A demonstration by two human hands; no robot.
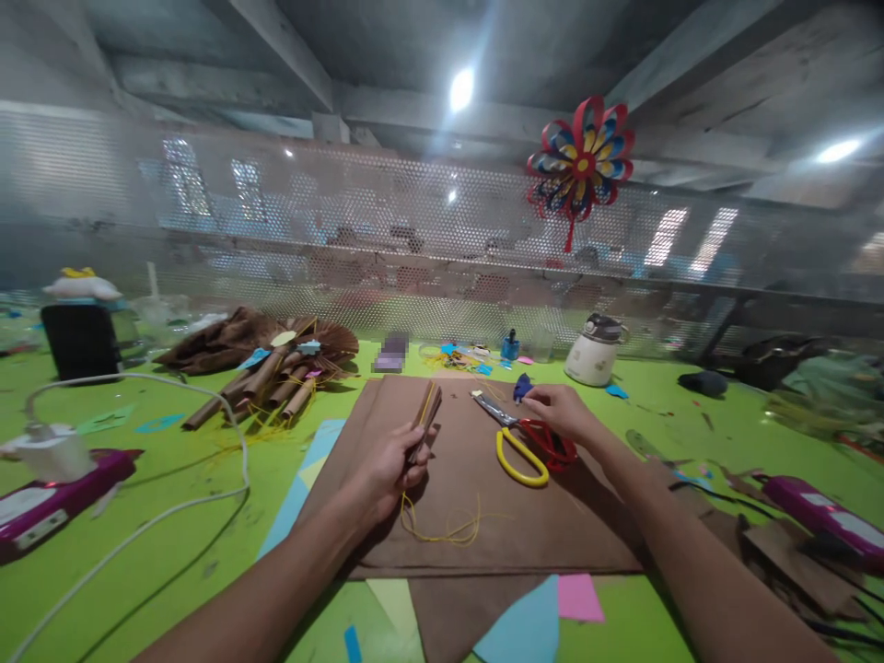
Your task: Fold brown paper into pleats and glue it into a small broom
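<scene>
Strips [426, 410], brown and bundled, were gripped in the left hand [399, 460] over the brown sheet [587, 539]. Right hand [561, 410] pinched a blue piece [522, 387] just beside the scissors [512, 424] lying there.

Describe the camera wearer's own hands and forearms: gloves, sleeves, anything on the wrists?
Two bare human hands, left and right, neither gloved. Both forearms are uncovered as far as the picture shows; no sleeve enters the frame. No watch, bracelet or cable shows on either wrist. Small details such as rings are too fine to rule out.
</scene>
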